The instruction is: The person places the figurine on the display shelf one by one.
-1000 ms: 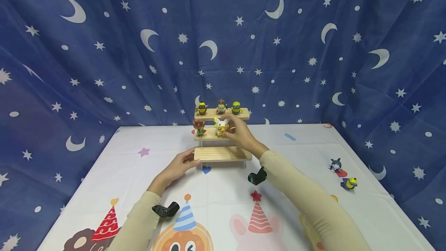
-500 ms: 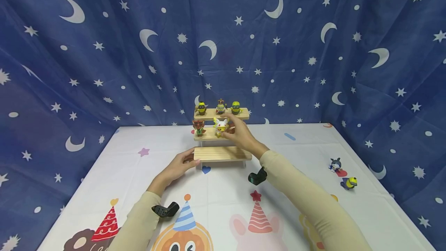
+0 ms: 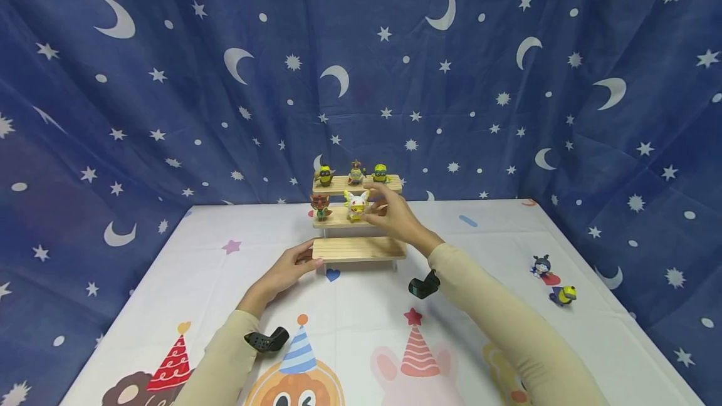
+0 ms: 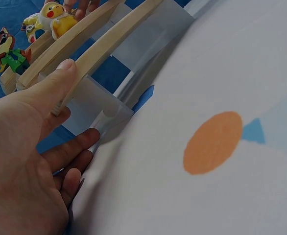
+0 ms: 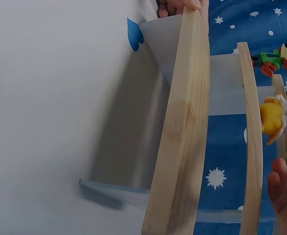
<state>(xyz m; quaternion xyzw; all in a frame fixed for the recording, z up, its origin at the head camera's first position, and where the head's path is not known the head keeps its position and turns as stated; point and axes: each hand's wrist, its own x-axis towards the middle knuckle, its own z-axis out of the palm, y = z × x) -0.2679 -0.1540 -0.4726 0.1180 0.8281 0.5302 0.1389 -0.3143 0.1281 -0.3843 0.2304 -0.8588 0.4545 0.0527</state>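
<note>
A wooden tiered display stand (image 3: 360,248) has three steps on clear supports. My left hand (image 3: 290,267) grips the left end of its lowest step, thumb on the board's edge and fingers beside the clear support (image 4: 92,105). On the middle step stands a yellow figurine in a white eared hood (image 3: 356,207). My right hand (image 3: 397,218) is just right of this figurine, thumb and forefinger spread apart at its side. A brown fox-like figurine in green (image 3: 321,207) stands at that step's left end.
Three small figurines, one a yellow goggled figurine (image 3: 380,173), line the top step. At the table's right lie a dark-haired figurine (image 3: 541,265) and a yellow-and-blue figurine (image 3: 563,295). Behind the printed white tablecloth (image 3: 225,281) hangs a starry blue curtain (image 3: 361,49).
My right hand has eased slightly right, its fingers parting from the hooded figurine, which stays on the middle step. My left hand keeps its hold on the stand.
</note>
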